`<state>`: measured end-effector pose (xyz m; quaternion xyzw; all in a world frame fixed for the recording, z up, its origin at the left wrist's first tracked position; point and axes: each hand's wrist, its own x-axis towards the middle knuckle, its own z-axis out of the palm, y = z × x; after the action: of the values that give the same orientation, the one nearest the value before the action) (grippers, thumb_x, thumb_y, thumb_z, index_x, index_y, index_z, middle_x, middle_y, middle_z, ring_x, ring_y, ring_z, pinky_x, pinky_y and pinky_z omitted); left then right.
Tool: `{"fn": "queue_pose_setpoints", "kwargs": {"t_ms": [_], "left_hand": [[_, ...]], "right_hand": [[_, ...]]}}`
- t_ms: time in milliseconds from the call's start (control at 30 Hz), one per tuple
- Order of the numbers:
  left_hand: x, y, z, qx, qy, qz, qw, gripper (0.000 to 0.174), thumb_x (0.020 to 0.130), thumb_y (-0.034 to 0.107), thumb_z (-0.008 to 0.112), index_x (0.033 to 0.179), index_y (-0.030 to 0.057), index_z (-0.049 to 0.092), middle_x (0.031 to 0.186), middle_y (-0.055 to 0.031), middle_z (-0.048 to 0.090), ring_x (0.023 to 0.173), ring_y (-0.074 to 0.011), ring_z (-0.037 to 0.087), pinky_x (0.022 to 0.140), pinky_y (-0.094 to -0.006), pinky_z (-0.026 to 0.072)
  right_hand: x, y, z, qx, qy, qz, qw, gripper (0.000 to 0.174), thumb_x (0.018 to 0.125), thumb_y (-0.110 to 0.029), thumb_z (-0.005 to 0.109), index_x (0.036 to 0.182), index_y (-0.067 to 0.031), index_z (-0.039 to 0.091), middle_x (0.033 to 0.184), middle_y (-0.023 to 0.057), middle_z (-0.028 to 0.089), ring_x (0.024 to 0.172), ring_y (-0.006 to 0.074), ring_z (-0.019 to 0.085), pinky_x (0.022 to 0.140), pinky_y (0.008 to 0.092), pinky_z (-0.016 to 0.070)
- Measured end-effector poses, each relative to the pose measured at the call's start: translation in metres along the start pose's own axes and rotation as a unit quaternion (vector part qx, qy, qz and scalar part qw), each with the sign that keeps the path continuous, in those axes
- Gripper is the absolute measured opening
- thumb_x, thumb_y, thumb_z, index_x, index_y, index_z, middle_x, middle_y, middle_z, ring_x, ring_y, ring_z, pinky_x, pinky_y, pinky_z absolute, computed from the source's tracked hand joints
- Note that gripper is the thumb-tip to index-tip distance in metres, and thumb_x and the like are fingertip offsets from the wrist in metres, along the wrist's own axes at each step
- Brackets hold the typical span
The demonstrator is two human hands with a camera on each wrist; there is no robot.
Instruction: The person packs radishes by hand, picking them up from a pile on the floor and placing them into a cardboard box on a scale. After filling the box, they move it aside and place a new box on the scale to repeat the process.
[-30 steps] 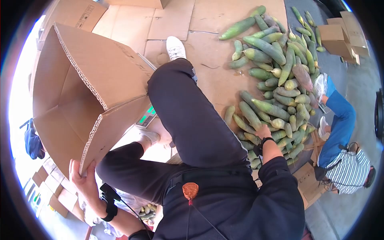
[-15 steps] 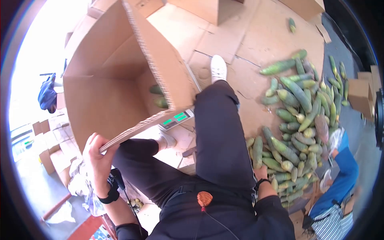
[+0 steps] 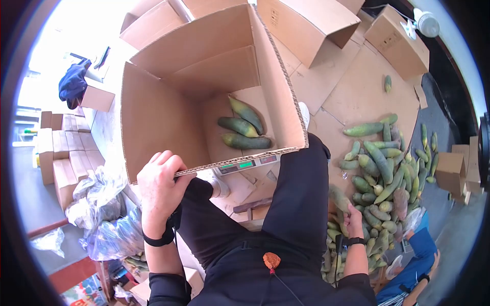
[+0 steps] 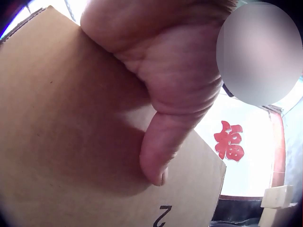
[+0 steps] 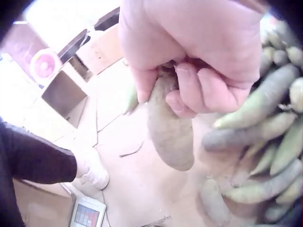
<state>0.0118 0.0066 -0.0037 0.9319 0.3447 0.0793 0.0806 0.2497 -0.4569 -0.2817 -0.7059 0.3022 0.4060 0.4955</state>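
Note:
My left hand (image 3: 161, 186) grips the near edge of a large open cardboard box (image 3: 163, 117). In the left wrist view its thumb (image 4: 161, 151) lies along the outer wall. Three green radishes (image 3: 237, 126) lie together on the box floor. Beside my knee, my right hand (image 3: 352, 222) holds another green radish (image 3: 338, 198) by one end. The right wrist view shows that radish (image 5: 170, 132) hanging downward, thumb and fingers curled round its top. A large heap of green radishes (image 3: 383, 173) is spread beside this hand.
A scale (image 3: 268, 159) with green displays sits under the box. Other cardboard boxes (image 3: 301, 25) stand at the back. Plastic bags (image 3: 107, 199) pile up at left. Another person in blue (image 3: 403, 285) is at the lower right. A small fan (image 3: 426, 24) stands far right.
My view has swung left, bringing the box's inside and its radishes into sight. My right hand has lifted a radish off the heap. The left hand keeps hold of the box edge.

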Motion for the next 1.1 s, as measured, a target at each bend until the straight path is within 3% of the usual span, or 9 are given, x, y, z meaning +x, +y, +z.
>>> {"fn": "queue_pose_setpoints", "kwargs": {"t_ms": [233, 433, 500, 700, 767, 833, 900, 1033, 1100], "left_hand": [[-0.001, -0.007, -0.001, -0.002, 0.010, 0.019, 1.000, 0.022, 0.064, 0.018, 0.076, 0.065, 0.0057, 0.058, 0.069, -0.0068, 0.056, 0.070, -0.0256, 0.059, 0.061, -0.0365, 0.0461], [-0.002, -0.010, 0.000, -0.012, 0.012, 0.028, 0.999, 0.023, 0.065, 0.018, 0.076, 0.064, 0.0066, 0.056, 0.068, -0.0062, 0.054, 0.070, -0.0252, 0.058, 0.060, -0.0375, 0.0459], [-0.003, -0.011, -0.001, -0.013, 0.014, 0.029, 0.999, 0.023, 0.065, 0.019, 0.076, 0.064, 0.0067, 0.057, 0.068, -0.0062, 0.054, 0.071, -0.0253, 0.058, 0.060, -0.0375, 0.0460], [-0.003, -0.012, 0.000, -0.012, 0.018, 0.031, 0.999, 0.024, 0.064, 0.019, 0.076, 0.065, 0.0069, 0.056, 0.068, -0.0062, 0.054, 0.071, -0.0256, 0.058, 0.060, -0.0377, 0.0460], [-0.002, -0.011, 0.000, -0.010, 0.015, 0.034, 0.999, 0.024, 0.064, 0.019, 0.076, 0.065, 0.0069, 0.056, 0.068, -0.0061, 0.054, 0.071, -0.0257, 0.058, 0.061, -0.0377, 0.0460], [-0.003, -0.012, 0.000, 0.006, 0.006, 0.033, 0.999, 0.024, 0.064, 0.020, 0.077, 0.065, 0.0070, 0.056, 0.070, -0.0060, 0.054, 0.072, -0.0257, 0.058, 0.061, -0.0379, 0.0459], [-0.004, -0.014, -0.001, 0.005, 0.004, 0.034, 0.999, 0.024, 0.064, 0.020, 0.077, 0.066, 0.0071, 0.056, 0.070, -0.0060, 0.054, 0.073, -0.0258, 0.058, 0.061, -0.0381, 0.0459], [-0.004, -0.013, 0.002, 0.010, 0.003, 0.035, 0.999, 0.022, 0.065, 0.019, 0.077, 0.067, 0.0072, 0.057, 0.072, -0.0061, 0.055, 0.075, -0.0264, 0.059, 0.062, -0.0390, 0.0460], [-0.004, -0.012, 0.002, 0.011, -0.001, 0.030, 0.999, 0.022, 0.065, 0.018, 0.076, 0.069, 0.0063, 0.058, 0.073, -0.0070, 0.056, 0.076, -0.0275, 0.059, 0.063, -0.0396, 0.0464]], "right_hand": [[-0.075, -0.139, 0.043, 0.108, -0.087, -0.190, 0.972, 0.023, 0.088, -0.030, 0.066, 0.095, -0.0093, 0.059, 0.067, -0.0023, 0.052, 0.047, 0.0039, 0.043, 0.037, 0.0172, 0.0260], [-0.204, -0.281, 0.097, 0.009, -0.143, -0.442, 0.885, 0.029, 0.092, -0.034, 0.058, 0.098, -0.0059, 0.060, 0.060, -0.0055, 0.048, 0.042, 0.0016, 0.036, 0.036, 0.0161, 0.0221], [-0.249, -0.323, 0.127, -0.101, -0.234, -0.494, 0.831, 0.029, 0.093, -0.034, 0.055, 0.098, -0.0055, 0.060, 0.056, -0.0065, 0.044, 0.040, 0.0008, 0.032, 0.035, 0.0171, 0.0208], [-0.305, -0.371, 0.263, -0.291, -0.377, -0.450, 0.755, 0.024, 0.092, -0.029, 0.055, 0.090, -0.0069, 0.063, 0.053, -0.0077, 0.040, 0.038, 0.0006, 0.027, 0.036, 0.0190, 0.0190], [-0.306, -0.365, 0.317, -0.377, -0.376, -0.435, 0.726, 0.023, 0.089, -0.030, 0.058, 0.089, -0.0081, 0.063, 0.056, -0.0061, 0.043, 0.040, 0.0017, 0.030, 0.036, 0.0195, 0.0244], [-0.300, -0.347, 0.370, -0.461, -0.308, -0.430, 0.712, 0.029, 0.088, -0.033, 0.059, 0.093, -0.0049, 0.066, 0.054, -0.0052, 0.040, 0.041, 0.0051, 0.032, 0.037, 0.0223, 0.0294], [-0.295, -0.324, 0.407, -0.527, -0.303, -0.425, 0.671, 0.031, 0.086, -0.033, 0.060, 0.091, -0.0031, 0.065, 0.058, -0.0015, 0.044, 0.046, 0.0088, 0.041, 0.041, 0.0244, 0.0386], [-0.250, -0.286, 0.454, -0.543, -0.368, -0.383, 0.650, 0.029, 0.087, -0.029, 0.056, 0.089, -0.0008, 0.063, 0.067, 0.0044, 0.056, 0.051, 0.0151, 0.051, 0.047, 0.0295, 0.0466], [-0.249, -0.282, 0.463, -0.661, -0.302, -0.371, 0.578, 0.022, 0.084, -0.013, 0.048, 0.089, -0.0061, 0.067, 0.086, 0.0129, 0.067, 0.076, 0.0154, 0.063, 0.061, 0.0326, 0.0519]]}}
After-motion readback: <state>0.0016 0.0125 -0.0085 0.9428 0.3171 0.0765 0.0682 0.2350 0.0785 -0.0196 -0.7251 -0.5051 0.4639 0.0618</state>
